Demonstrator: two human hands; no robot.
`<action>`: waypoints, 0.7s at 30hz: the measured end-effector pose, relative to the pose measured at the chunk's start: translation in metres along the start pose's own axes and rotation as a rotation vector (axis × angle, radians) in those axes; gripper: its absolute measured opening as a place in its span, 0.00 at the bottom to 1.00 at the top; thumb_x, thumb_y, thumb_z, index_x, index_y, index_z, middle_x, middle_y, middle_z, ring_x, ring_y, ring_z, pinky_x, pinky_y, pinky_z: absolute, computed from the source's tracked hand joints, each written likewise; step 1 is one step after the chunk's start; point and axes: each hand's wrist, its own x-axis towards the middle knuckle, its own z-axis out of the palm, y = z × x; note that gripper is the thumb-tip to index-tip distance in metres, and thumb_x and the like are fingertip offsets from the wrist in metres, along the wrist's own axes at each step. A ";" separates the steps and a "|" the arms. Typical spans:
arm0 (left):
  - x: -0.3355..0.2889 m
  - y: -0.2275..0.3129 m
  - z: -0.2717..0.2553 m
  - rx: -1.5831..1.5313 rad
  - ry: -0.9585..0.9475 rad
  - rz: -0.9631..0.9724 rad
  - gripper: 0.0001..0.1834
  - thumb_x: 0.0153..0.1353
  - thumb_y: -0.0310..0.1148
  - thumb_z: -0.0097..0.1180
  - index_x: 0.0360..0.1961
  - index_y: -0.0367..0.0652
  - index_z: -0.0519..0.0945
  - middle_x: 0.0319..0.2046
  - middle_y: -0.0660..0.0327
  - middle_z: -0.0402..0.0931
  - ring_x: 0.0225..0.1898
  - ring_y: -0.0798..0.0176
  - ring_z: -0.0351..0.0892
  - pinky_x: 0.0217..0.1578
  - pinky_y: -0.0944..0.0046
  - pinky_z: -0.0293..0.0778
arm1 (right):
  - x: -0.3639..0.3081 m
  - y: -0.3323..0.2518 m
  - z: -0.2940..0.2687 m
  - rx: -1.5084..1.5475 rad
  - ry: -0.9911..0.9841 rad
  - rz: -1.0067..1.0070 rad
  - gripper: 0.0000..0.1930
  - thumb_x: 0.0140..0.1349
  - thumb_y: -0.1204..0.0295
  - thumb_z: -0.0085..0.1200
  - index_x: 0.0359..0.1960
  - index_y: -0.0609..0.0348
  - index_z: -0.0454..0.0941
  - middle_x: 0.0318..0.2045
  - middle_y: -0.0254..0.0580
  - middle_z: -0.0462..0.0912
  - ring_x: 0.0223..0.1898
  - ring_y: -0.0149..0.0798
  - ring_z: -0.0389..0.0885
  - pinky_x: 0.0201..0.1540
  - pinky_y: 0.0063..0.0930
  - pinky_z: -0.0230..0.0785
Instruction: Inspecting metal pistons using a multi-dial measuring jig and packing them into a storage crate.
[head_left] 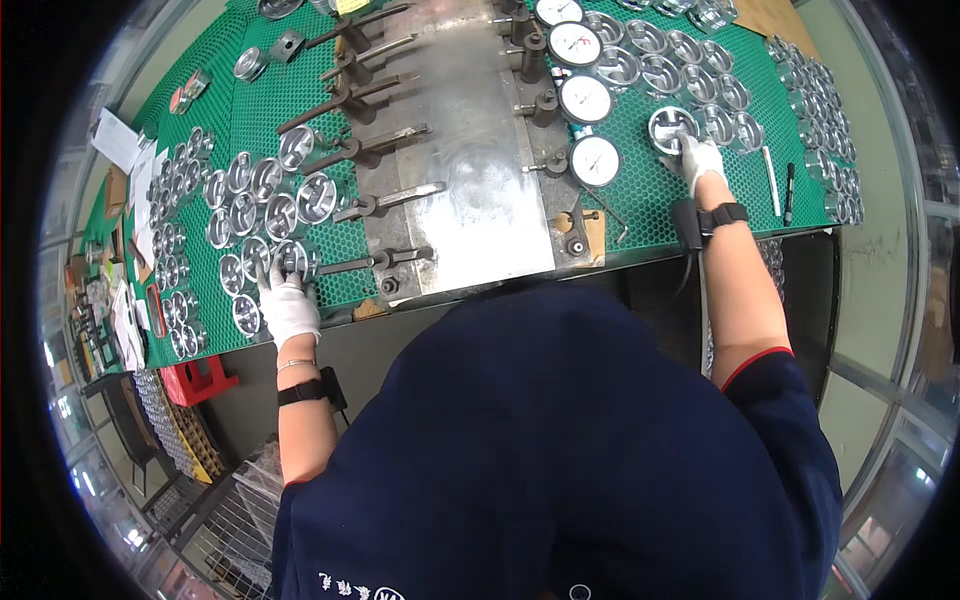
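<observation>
My left hand (291, 308), in a white glove, has its fingers round a shiny metal piston (293, 256) at the near right corner of the left group. Several more pistons (267, 180) stand close together beyond and beside it, hollow side up. Out to the right, my right hand (700, 163), also gloved, grips the near side of another piston (668, 126). That one sits at the near left edge of the right group of pistons (700, 85). Both held pistons appear to rest on the green perforated mat (640, 190).
Between my hands lies a metal plate (480, 225) with clamp posts and rods along its left side. Round dial gauges (595, 161) line its right side. A hex key (612, 218), a white stick (771, 180) and a black pen (789, 195) lie right. A red stool (200, 380) stands below left.
</observation>
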 end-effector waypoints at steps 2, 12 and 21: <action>-0.003 0.001 -0.004 0.004 0.063 0.034 0.11 0.51 0.32 0.67 0.36 0.42 0.84 0.62 0.54 0.69 0.68 0.41 0.59 0.64 0.54 0.66 | 0.001 -0.004 0.011 -0.058 0.027 0.020 0.24 0.58 0.64 0.63 0.55 0.59 0.74 0.47 0.52 0.82 0.46 0.50 0.81 0.50 0.38 0.75; -0.017 0.016 -0.131 -1.400 -0.197 -0.276 0.10 0.65 0.27 0.54 0.43 0.34 0.83 0.40 0.59 0.84 0.36 0.70 0.81 0.40 0.71 0.77 | -0.177 -0.161 0.056 0.321 -0.208 -0.405 0.28 0.65 0.78 0.51 0.67 0.64 0.59 0.56 0.49 0.74 0.43 0.38 0.83 0.46 0.29 0.79; -0.007 0.131 -0.158 -2.008 -1.049 -0.107 0.14 0.64 0.25 0.51 0.49 0.30 0.76 0.45 0.52 0.80 0.40 0.61 0.82 0.40 0.61 0.78 | -0.281 -0.211 0.127 -0.317 -0.868 -0.913 0.51 0.42 0.68 0.72 0.70 0.57 0.56 0.61 0.52 0.71 0.59 0.51 0.74 0.57 0.37 0.71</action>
